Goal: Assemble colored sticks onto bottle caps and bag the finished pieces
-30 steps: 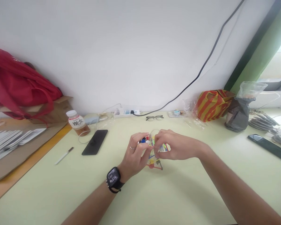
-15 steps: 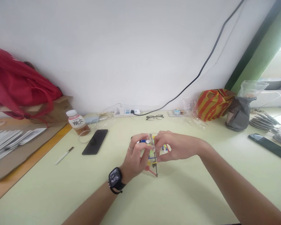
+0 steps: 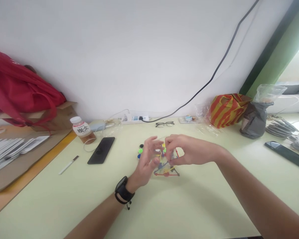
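Observation:
A small frame model [image 3: 166, 174] of coloured plastic rods and joints, red, blue, yellow and grey, is in front of me. My right hand [image 3: 186, 150] comes in from the right, its thumb and fingers pinched on the upper part of the model. My left hand [image 3: 149, 162], with a black watch on the wrist, is beside the model's left side, fingers apart. Past its fingers lie small round pieces, among them a green one [image 3: 140, 151] and a blue one [image 3: 139, 156]. Much of the model is hidden behind my fingers.
Left stand a drink bottle [image 3: 82, 130], a black phone [image 3: 101, 150] and a thin white-and-brown stick [image 3: 68, 165]. Glasses [image 3: 164, 124] and a power strip [image 3: 134, 119] lie along the wall. A striped bag [image 3: 228, 110], grey bag [image 3: 254, 121] and dark flat case [image 3: 286, 155] are right.
My left hand has let go of the model and opened, shifting slightly left. The model has turned, its red rod now lying crosswise. Small round pieces at the left have come into view.

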Demonstrator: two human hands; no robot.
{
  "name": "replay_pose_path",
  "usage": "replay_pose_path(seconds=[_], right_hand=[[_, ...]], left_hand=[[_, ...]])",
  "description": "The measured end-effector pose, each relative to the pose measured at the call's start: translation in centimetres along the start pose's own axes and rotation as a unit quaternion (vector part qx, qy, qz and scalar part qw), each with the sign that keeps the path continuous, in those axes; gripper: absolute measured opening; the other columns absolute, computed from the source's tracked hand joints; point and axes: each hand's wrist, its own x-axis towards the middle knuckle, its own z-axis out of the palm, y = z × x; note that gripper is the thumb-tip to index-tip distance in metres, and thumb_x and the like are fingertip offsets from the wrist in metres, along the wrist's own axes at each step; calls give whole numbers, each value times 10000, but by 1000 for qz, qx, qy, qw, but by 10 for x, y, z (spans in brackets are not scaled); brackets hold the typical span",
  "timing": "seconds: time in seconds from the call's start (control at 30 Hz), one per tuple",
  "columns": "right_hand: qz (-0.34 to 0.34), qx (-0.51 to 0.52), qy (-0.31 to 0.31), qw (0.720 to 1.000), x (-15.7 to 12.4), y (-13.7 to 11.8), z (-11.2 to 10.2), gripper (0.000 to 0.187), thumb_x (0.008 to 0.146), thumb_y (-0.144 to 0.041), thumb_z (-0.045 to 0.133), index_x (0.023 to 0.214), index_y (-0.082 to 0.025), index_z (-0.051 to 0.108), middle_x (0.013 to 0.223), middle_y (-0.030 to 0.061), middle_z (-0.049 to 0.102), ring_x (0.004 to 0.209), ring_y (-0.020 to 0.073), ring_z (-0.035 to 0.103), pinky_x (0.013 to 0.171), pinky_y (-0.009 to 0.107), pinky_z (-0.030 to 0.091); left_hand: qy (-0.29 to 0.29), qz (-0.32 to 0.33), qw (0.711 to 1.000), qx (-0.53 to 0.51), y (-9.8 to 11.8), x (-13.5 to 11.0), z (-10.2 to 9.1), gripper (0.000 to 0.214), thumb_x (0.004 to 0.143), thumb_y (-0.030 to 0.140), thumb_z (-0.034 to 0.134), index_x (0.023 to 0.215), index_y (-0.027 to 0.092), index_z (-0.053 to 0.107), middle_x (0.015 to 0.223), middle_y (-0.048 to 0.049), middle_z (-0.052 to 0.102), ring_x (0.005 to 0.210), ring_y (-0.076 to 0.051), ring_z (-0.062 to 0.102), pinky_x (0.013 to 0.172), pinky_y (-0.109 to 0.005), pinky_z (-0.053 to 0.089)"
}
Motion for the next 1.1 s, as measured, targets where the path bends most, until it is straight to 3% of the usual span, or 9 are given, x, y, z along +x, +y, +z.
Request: replay_pose_path(seconds=[0.1,0.2,0.3,0.43,0.57,0.67,0.77,0.93,1.1], right_hand=[[2,29,38,999,-8,1,0,118,887,-174,653,935,-249,730,946,28,690,898,197,629,807,330,502],[3,66,95,993,-17,10,8,94,922,-201,625,953,-244,702,940,31,703,880,198,641,833,353,524],[5,105,189,976,-25,27,24,80,931,-280,655,999,-248,682,980,47,663,870,195,631,845,369,544],[42,207,351,912,-28,49,54,467,887,-367,734,1300,-301,526,1197,70,569,861,171,615,836,378,561],[61,319,286,902,-16,52,86,783,803,-360,816,1442,-326,364,1243,77,592,1052,219,644,949,427,541],[69,389,294,870,-4,47,103,653,816,-331,764,1361,-296,406,1051,47,668,996,233,671,901,435,554],[78,389,339,853,3,43,112,519,800,-268,696,1257,-282,450,895,-2,661,883,216,669,846,410,547],[101,330,369,863,1,45,116,446,727,-170,605,1152,-257,498,805,-21,632,786,197,636,740,345,524],[101,303,340,885,-3,49,115,281,690,-132,542,952,-226,578,824,1,620,756,177,591,692,307,490]], left_hand=[[-68,-97,992,-53,2,4,2,554,888,521,732,1327,216,588,1229,-151,687,1117,-309,684,954,-462,578],[-58,-126,989,-53,4,5,6,437,892,505,732,1187,182,722,1187,-146,740,1127,-322,696,992,-460,559],[-36,-128,988,-75,5,4,8,510,883,543,726,1261,201,730,1295,-139,723,1236,-343,658,1057,-480,530],[14,-176,984,-39,2,4,11,380,928,465,699,1186,201,786,1189,-102,779,1136,-321,714,994,-455,574],[87,-135,987,10,-4,4,13,258,928,396,713,1096,232,821,1192,-80,779,1188,-303,692,1082,-485,523],[108,-104,988,33,-9,3,13,217,939,378,705,1069,256,827,1331,-82,714,1319,-301,612,1171,-517,440],[102,-98,989,30,-11,2,15,207,951,378,690,1067,274,827,1348,-77,703,1331,-303,601,1175,-537,435],[104,-104,989,16,-7,2,17,199,944,369,697,1032,259,837,1266,-77,748,1269,-299,643,1159,-522,450],[145,-143,979,9,-10,6,8,244,922,409,719,1011,218,841,1054,-79,807,1050,-276,718,964,-421,562]])
